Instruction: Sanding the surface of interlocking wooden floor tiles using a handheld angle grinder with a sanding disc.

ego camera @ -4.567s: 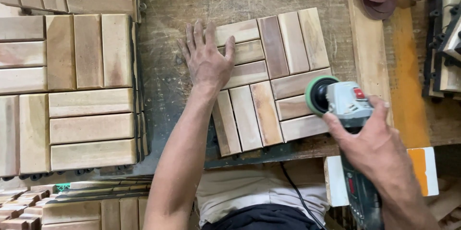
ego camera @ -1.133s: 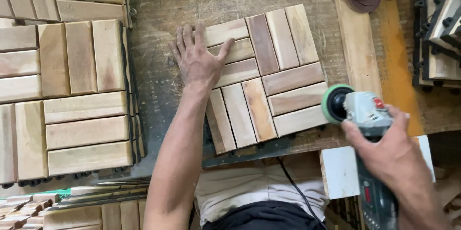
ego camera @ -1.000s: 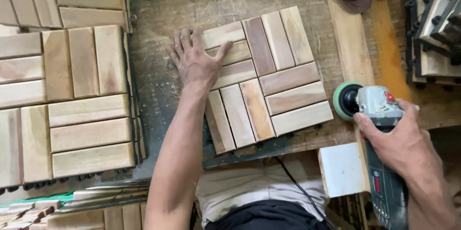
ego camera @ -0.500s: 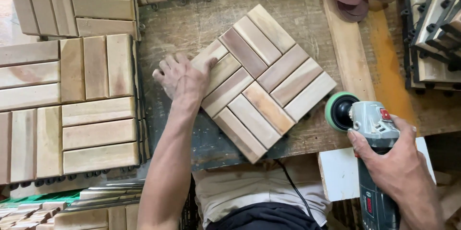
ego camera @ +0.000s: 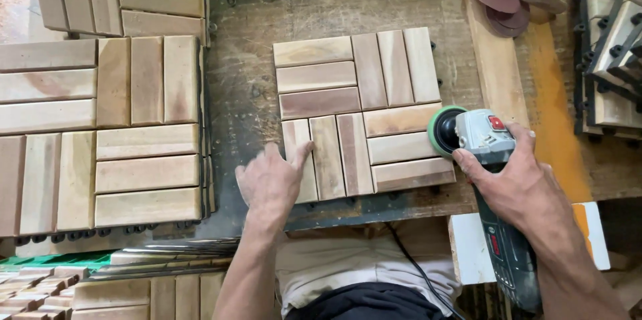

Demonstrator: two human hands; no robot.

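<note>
A square wooden slat tile (ego camera: 361, 116) lies flat on the scratched workbench (ego camera: 244, 96), its slats in four blocks of alternating direction. My left hand (ego camera: 271, 183) rests at the tile's near left corner, thumb on the first slat, fingers spread on the bench. My right hand (ego camera: 518, 183) grips a grey angle sander (ego camera: 485, 139) with a green-rimmed black pad (ego camera: 441, 131). The pad meets the tile's right edge. A black cable (ego camera: 414, 270) runs down from the bench toward me.
More slat tiles (ego camera: 100, 129) lie in stacks to the left and along the far edge. A wooden plank (ego camera: 498, 66) runs along the tile's right side. Round sanding discs (ego camera: 505, 2) sit at the far right, beside black-backed tiles (ego camera: 612, 46) stacked on edge.
The tile has been turned from a diagonal position to lie square again. My left hand slid from its far left corner to its near left corner. The sander came in against the right edge.
</note>
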